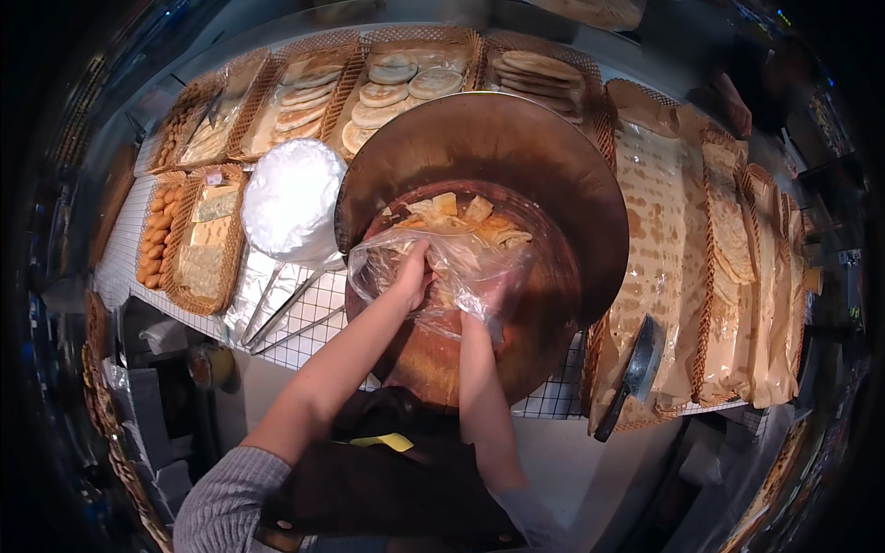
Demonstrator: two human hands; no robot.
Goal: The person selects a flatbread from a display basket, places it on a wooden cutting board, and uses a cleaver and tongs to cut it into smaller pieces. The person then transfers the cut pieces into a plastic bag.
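Observation:
A clear plastic bag (387, 256) is spread between my two hands, low over a round, reddish-brown chopping block (544, 267). My left hand (417, 275) is closed on the bag, thumb upward. The film covers most of my right hand (496, 293) and bunches around its wrist; that hand appears closed on the bag too, though its fingers show only blurred through the plastic. Cut pieces of flatbread (445, 205) lie on the block just beyond the bag, and some show through it. A tall, curved brown metal guard (553, 138) stands around the block's far side.
Wicker baskets of round flatbreads (394, 78) line the back. A stack wrapped in white plastic (293, 195) stands at left, near metal tongs (286, 309) and a basket of brown eggs (160, 226). On the right, a cleaver (636, 369) rests on a large flatbread sheet (650, 212).

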